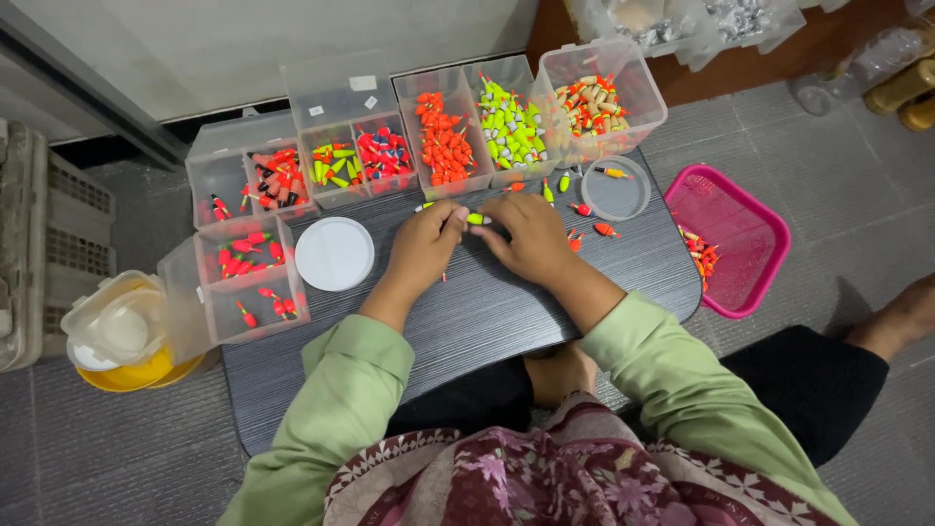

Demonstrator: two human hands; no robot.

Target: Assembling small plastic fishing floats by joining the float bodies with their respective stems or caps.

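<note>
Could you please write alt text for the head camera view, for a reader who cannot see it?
Both hands, left hand and right hand, together hold a small yellow-green float over a dark low table. Clear bins of red, orange and green floats line its far edge; a pink basket sits right.

Both hands cover most of the yellow-green float; each grip on it is hidden.

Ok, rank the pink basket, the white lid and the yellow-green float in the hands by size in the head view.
1. Pink basket
2. White lid
3. Yellow-green float, by far the smallest
</note>
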